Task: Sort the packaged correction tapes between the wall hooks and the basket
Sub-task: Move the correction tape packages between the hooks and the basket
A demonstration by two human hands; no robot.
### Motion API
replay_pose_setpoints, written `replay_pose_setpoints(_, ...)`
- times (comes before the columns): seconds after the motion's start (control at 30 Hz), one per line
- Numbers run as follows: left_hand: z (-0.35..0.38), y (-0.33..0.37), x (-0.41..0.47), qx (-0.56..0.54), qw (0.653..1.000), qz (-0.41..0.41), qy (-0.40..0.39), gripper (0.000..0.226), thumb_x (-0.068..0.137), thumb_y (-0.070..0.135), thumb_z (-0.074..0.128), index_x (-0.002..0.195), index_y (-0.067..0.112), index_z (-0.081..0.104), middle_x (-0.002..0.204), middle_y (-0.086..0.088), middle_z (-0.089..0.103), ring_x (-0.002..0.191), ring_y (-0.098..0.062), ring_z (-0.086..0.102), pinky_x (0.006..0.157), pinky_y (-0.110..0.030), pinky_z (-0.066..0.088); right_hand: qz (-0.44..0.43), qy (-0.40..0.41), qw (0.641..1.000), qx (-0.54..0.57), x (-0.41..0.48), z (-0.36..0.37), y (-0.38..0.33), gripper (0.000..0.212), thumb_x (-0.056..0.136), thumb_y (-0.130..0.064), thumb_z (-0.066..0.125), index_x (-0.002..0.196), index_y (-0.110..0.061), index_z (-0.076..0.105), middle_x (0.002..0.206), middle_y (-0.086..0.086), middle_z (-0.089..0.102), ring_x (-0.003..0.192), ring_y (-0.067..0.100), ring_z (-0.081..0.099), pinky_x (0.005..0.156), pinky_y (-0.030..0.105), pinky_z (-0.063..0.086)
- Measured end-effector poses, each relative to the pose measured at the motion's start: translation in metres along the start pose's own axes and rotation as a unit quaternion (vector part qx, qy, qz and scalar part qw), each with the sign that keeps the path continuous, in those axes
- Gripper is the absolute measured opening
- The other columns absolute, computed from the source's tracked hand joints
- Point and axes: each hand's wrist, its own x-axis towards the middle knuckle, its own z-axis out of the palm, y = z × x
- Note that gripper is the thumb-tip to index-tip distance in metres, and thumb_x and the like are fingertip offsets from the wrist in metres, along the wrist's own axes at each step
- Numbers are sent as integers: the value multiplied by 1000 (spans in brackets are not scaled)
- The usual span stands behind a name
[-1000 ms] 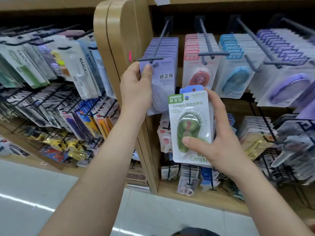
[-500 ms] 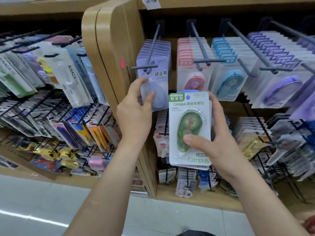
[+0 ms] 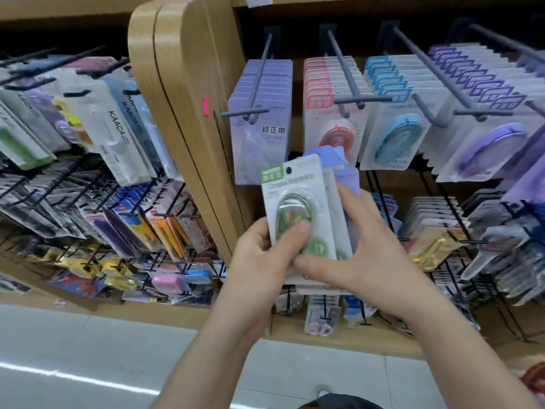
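Tapes, a fanned stack with green in front, are held just below the leftmost hook. Left hand pinches the green pack; right hand curls its fingers round the rest, probably to separate one for hanging.

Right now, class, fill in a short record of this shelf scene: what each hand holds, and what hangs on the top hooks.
left hand: holds green pack, thumb on its front
right hand: grips fan of packs from the right
front of fan: green pack
top hooks, left to right: lilac packs, pink packs, blue packs, purple packs
basket: not clearly in view
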Motion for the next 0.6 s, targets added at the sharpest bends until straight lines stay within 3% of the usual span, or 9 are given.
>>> replay_pose_setpoints(0.03, 0, 1, 0, -25, 1000, 1, 15, 40, 77, 31, 67, 111, 10, 66, 102, -8, 76, 93, -24, 74, 74, -35, 59, 1, -14, 1000, 9, 0, -6, 1, 80, 66, -47, 84, 136, -55, 44, 131, -22, 44, 127, -7, 45, 104, 22, 42)
replay_pose_setpoints(0.1, -2, 2, 1, -75, 996, 5, 38, 39, 77, 29, 65, 111, 9, 65, 102, -10, 76, 89, -24, 74, 70, -36, 61, 2, -6, 998, 66, 2, -14, 5, 69, 79, -47, 78, 140, -51, 44, 141, -30, 44, 135, -8, 39, 114, 32, 36)
replay_pose_setpoints(0.17, -4, 2, 1, -106, 993, 9, 51, 41, 77, 27, 64, 115, 9, 64, 107, -11, 75, 93, -26, 73, 74, -42, 62, -4, 29, 991, 129, 2, -14, 8, 62, 85, -37, 69, 140, -47, 44, 145, -25, 48, 134, -3, 44, 115, 40, 38)
replay_pose_setpoints(0.27, -9, 4, 2, -121, 990, 16, 65, 46, 75, 22, 66, 119, 9, 62, 111, -11, 73, 94, -26, 73, 72, -43, 62, -13, 81, 975, 205, -2, -10, 10, 72, 85, -15, 66, 145, -41, 36, 128, -4, 66, 114, 14, 66, 95, 38, 55)
replay_pose_setpoints(0.33, -12, 5, 3, -123, 989, 36, 75, 53, 77, 19, 67, 128, 12, 57, 117, -11, 71, 98, -27, 72, 75, -46, 61, -10, 100, 969, 225, -4, -9, 9, 76, 80, -15, 67, 146, -37, 36, 117, -2, 72, 106, 18, 70, 88, 38, 59)
replay_pose_setpoints(0.43, -20, 3, 2, -33, 988, 128, 85, 68, 83, 18, 69, 142, 37, 41, 135, 2, 60, 116, -23, 65, 87, -48, 58, -4, 111, 970, 217, -7, -7, 9, 76, 79, -17, 70, 145, -36, 38, 115, -2, 72, 104, 18, 71, 86, 39, 59)
replay_pose_setpoints(0.5, -27, 5, 0, 54, 978, 179, 91, 70, 82, 23, 68, 137, 54, 38, 136, 20, 57, 119, -11, 62, 88, -40, 58, 4, 128, 967, 220, -9, -9, 10, 80, 75, -20, 71, 144, -40, 36, 112, -4, 73, 102, 16, 71, 84, 36, 59)
replay_pose_setpoints(0.6, -38, 3, -1, 153, 970, 164, 89, 47, 88, 32, 67, 125, 58, 55, 127, 18, 61, 113, -10, 64, 87, -40, 59, 22, 150, 955, 255, -10, -13, 10, 91, 68, -24, 75, 147, -39, 32, 114, -4, 73, 106, 16, 70, 86, 37, 58)
